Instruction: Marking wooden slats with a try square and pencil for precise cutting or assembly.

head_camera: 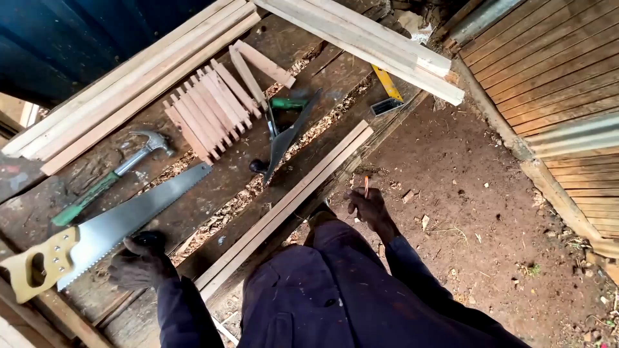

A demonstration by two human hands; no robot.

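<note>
My left hand (138, 263) rests on the wooden workbench (213, 180), fingers curled over a small black object I cannot identify, right beside the blade of a handsaw (109, 229) with a yellow handle. My right hand (369, 207) hangs past the bench's front edge and grips a thin orange pencil (366, 186) pointing up. Two long pale wood strips (284, 206) lie along the bench edge between my hands. My dark blue sleeves and clothing fill the bottom of the view.
A claw hammer (113, 174) with a green handle lies left of a row of short wooden pieces (206, 113). A hand plane (284, 132), a yellow square (389, 87) and long timber battens (129, 80) sit further back. Bare earth (477, 206) and slatted wooden panels (554, 71) lie right.
</note>
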